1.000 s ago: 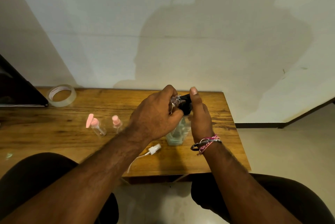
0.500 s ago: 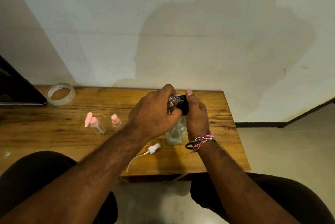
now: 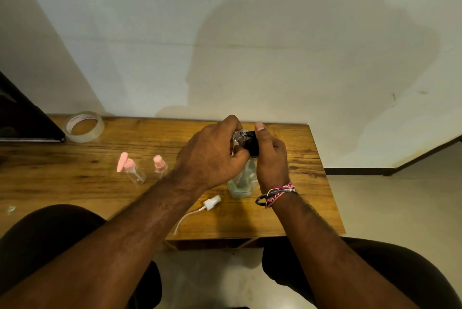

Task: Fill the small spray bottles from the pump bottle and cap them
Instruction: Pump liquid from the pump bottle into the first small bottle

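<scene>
The left hand (image 3: 212,156) has its grip closed around a small clear spray bottle without cap (image 3: 238,136), holding its open neck tilted against the black pump head (image 3: 251,144) of the clear pump bottle (image 3: 242,181), which stands on the wooden desk (image 3: 295,208). The right hand (image 3: 271,158) curls over the pump head, with the thumb up beside the nozzle. The step in hand seems to be the filling, so the small mouth should stay directly under the nozzle, and the press should be slow and short, because the opening is narrow and liquid can easily run over the fingers. The white spray cap with its thin tube (image 3: 211,202) lies on the desk just beside the pump bottle, ready for capping. Two small bottles with pink tops (image 3: 136,171) stand further left, well apart from the hands.
</scene>
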Tool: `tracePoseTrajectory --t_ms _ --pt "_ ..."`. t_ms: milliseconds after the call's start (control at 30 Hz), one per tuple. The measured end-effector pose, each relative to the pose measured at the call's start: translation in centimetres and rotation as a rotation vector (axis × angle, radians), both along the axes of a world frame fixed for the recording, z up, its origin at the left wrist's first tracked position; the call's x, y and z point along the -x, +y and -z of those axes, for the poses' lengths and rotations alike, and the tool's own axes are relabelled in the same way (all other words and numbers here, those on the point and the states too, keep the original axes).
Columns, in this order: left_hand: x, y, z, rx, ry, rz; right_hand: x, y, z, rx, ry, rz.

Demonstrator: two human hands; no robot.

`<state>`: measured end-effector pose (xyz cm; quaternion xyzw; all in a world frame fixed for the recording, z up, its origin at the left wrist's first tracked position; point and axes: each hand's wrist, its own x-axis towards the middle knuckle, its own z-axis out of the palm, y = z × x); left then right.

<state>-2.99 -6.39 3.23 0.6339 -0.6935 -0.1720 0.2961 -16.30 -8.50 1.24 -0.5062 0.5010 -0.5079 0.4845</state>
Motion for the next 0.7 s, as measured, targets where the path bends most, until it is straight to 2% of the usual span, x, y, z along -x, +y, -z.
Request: tracePoseTrajectory --t_ms 333,700 --pt "0.0 0.3 -0.6 0.038 0.008 0.020 1.2 0.7 -1.7 -0.095 -0.020 -0.161" --pt "-0.2 0.1 -0.4 0.036 0.040 0.015 0.0 0.2 -0.4 -0.052 -0.014 -0.052"
